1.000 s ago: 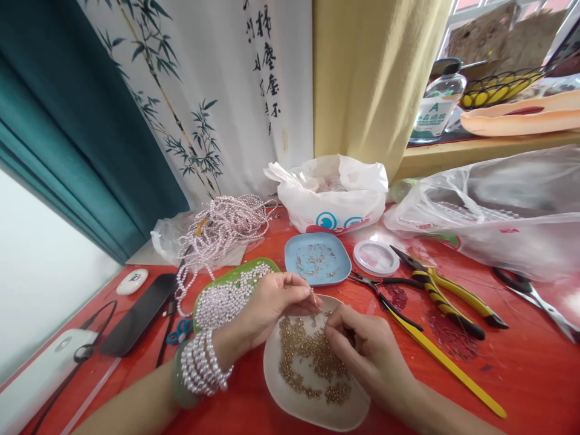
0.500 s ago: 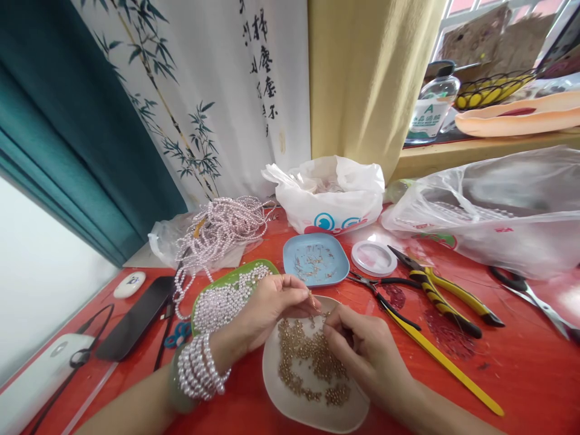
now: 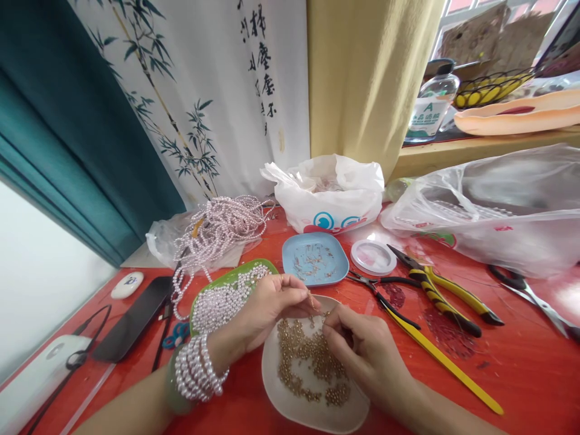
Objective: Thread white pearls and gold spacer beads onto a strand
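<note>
The left hand (image 3: pixel 272 302) pinches a thin pin (image 3: pixel 312 300). The right hand (image 3: pixel 362 347), fingertips closed on something too small to make out, meets it just above the white dish (image 3: pixel 272 386) of gold beads (image 3: pixel 312 356) near the counter's (image 3: pixel 521 362) front edge. It looks like bead-threading, which needs steady aim at the pin's tip.

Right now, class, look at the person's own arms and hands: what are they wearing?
No sleeves show on either forearm. The left hand has many coils of pale pink pearl beads round its wrist, with a green bangle just behind them. The right hand and wrist wear nothing visible.
</note>
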A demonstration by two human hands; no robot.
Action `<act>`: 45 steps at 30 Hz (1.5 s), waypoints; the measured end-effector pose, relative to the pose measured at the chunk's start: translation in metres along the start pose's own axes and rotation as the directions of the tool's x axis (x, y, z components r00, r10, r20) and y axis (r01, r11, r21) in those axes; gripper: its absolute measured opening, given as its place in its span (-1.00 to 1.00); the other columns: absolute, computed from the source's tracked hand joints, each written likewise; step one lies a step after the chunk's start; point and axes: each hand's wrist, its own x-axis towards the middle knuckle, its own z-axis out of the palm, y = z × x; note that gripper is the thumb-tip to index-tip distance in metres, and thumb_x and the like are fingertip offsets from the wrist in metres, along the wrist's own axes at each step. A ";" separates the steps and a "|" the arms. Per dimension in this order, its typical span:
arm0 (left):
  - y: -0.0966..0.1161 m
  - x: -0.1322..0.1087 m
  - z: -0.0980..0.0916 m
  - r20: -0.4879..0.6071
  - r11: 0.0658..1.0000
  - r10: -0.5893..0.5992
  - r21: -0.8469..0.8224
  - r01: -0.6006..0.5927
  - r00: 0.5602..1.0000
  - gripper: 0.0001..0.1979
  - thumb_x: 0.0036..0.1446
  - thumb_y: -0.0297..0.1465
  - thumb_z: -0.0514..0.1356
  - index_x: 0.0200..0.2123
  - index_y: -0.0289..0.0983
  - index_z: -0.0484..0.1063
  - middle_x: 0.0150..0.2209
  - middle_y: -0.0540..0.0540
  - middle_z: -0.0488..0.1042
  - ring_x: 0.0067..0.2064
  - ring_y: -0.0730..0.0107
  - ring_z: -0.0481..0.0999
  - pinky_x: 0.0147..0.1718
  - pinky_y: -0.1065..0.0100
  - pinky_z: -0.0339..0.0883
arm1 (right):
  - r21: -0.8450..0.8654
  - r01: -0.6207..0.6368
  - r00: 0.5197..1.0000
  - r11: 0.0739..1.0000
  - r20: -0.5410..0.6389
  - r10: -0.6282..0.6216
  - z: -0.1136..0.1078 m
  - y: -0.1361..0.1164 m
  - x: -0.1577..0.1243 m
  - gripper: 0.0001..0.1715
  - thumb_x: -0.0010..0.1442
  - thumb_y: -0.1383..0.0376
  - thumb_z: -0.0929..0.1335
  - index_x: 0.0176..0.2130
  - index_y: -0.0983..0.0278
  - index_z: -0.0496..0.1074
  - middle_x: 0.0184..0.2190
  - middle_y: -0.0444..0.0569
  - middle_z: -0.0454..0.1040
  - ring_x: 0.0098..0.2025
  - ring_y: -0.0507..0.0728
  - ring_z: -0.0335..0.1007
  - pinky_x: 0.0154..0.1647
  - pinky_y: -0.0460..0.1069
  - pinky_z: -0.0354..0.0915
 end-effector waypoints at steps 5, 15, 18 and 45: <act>-0.001 0.000 -0.001 0.000 1.000 -0.005 -0.001 0.005 1.000 -0.93 -0.05 -0.47 0.19 -0.50 -0.36 0.34 -0.48 -0.13 0.52 -0.40 0.43 0.51 -0.28 0.37 0.35 | 0.007 0.001 1.000 1.000 0.015 -0.001 0.000 -0.001 0.000 -0.79 0.07 0.43 0.17 -0.57 0.25 0.14 -0.72 -0.25 0.12 -0.71 -0.08 0.05 -0.68 -0.18 0.02; -0.001 -0.002 0.000 0.026 1.000 0.023 0.019 -0.024 0.999 -0.94 -0.03 -0.49 0.18 -0.49 -0.36 0.34 -0.48 -0.12 0.51 -0.39 0.44 0.50 -0.28 0.41 0.35 | -0.008 -0.041 0.999 0.999 0.018 0.041 0.001 -0.001 0.000 -0.80 0.04 0.42 0.17 -0.58 0.24 0.14 -0.73 -0.24 0.15 -0.71 -0.07 0.07 -0.68 -0.17 0.03; 0.000 -0.002 0.000 0.021 0.999 0.023 0.034 -0.024 1.000 -0.94 -0.04 -0.49 0.18 -0.50 -0.36 0.34 -0.48 -0.12 0.51 -0.38 0.43 0.50 -0.27 0.40 0.34 | -0.007 -0.038 0.999 0.999 0.011 0.038 0.000 -0.001 0.001 -0.80 0.04 0.42 0.16 -0.58 0.24 0.14 -0.73 -0.25 0.14 -0.71 -0.07 0.06 -0.68 -0.17 0.03; 0.003 -0.005 0.003 0.022 0.996 0.040 0.076 -0.041 0.999 -0.93 -0.02 -0.47 0.18 -0.48 -0.34 0.33 -0.47 -0.12 0.52 -0.37 0.41 0.51 -0.25 0.35 0.32 | -0.034 -0.032 0.999 0.999 0.004 0.032 0.001 -0.001 0.000 -0.79 0.04 0.41 0.17 -0.60 0.24 0.14 -0.74 -0.24 0.16 -0.71 -0.07 0.06 -0.68 -0.16 0.04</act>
